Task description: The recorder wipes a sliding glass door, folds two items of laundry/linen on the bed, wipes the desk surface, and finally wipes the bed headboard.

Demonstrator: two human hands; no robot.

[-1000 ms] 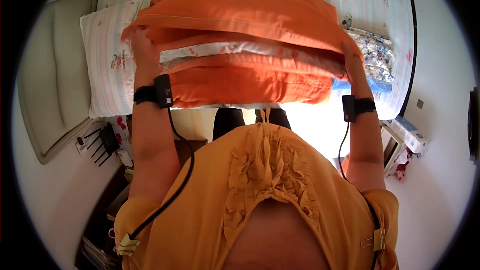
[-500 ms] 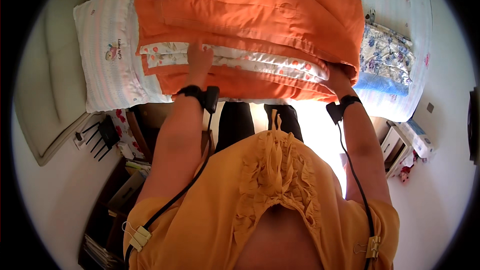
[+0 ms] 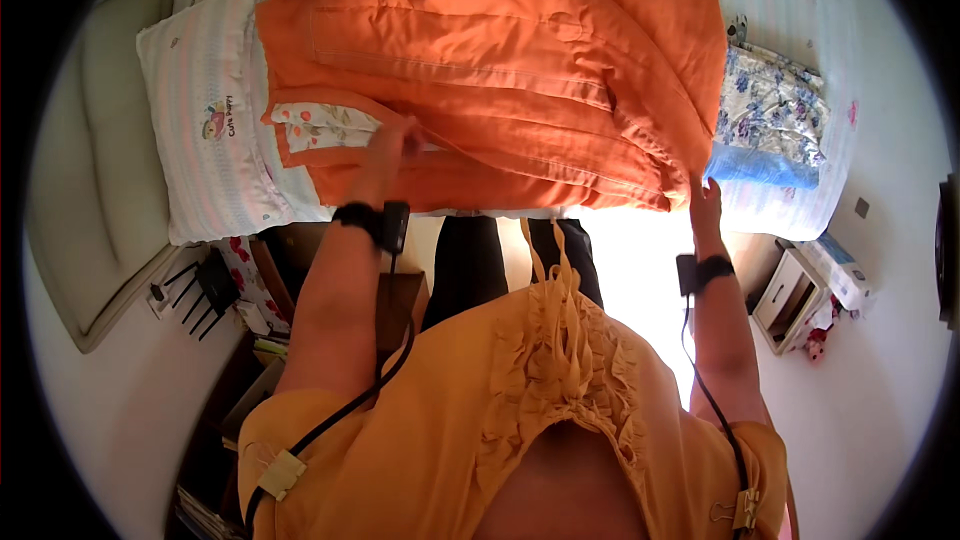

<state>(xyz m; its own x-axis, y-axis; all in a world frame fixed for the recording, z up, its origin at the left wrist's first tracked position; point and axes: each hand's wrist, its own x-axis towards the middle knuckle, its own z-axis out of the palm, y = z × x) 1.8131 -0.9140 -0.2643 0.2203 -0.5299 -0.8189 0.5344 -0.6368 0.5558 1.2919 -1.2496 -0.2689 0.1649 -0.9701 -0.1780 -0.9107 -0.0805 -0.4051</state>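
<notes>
An orange duvet cover (image 3: 470, 60) lies spread across the bed in front of me. Through a gap in its near left part shows a white quilt (image 3: 325, 128) with a red floral print. My left hand (image 3: 395, 145) is at the right end of that gap, its fingers curled on the orange fabric edge and slightly blurred. At the near right corner of the cover, my right hand (image 3: 706, 205) is closed against the orange edge, its fingertips partly hidden. Both wrists wear black bands with small boxes and cables.
A pale striped pillow (image 3: 205, 120) lies left of the cover, beside the cream headboard (image 3: 100, 140). Folded blue-flowered fabric (image 3: 770, 105) and a blue folded cloth (image 3: 765, 168) lie to the right. A black router (image 3: 205, 290) is at lower left, and a small white cabinet (image 3: 790, 300) at right.
The orange flap has come over most of the white quilt, leaving only its left end showing. My right hand has come out from the fold, moving right and toward me.
</notes>
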